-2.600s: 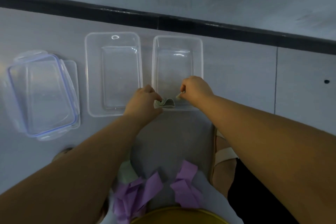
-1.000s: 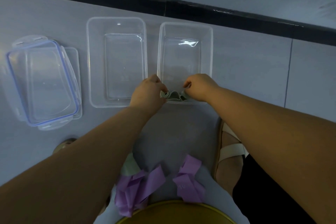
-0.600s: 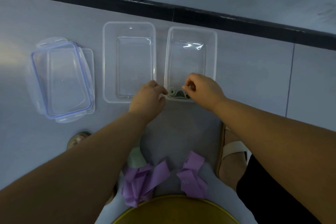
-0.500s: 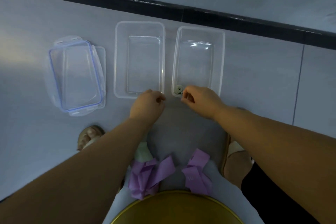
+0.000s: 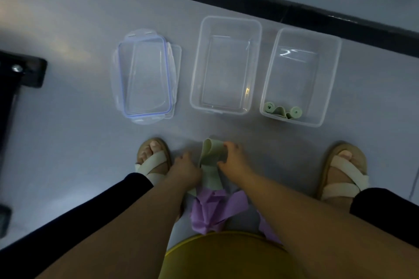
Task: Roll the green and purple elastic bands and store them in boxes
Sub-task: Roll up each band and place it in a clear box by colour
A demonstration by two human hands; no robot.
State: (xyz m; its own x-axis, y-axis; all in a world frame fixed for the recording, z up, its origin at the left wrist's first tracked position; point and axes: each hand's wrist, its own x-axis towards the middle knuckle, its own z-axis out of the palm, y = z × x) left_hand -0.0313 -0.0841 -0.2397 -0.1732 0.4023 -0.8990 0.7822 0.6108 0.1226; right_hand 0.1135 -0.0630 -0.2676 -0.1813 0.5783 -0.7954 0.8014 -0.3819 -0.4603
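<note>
Likely the springy green band [image 5: 210, 154] slips and uncurls mid-roll. The right hand [image 5: 233, 158] pinches its looped top, and the left hand [image 5: 184, 169] grips it lower down, above the purple bands [image 5: 213, 208] on the lap. A rolled green band [image 5: 283, 112] lies in the right box [image 5: 331, 75] — the middle box [image 5: 231, 19] and stacked lids [image 5: 145, 75] block nothing.
</note>
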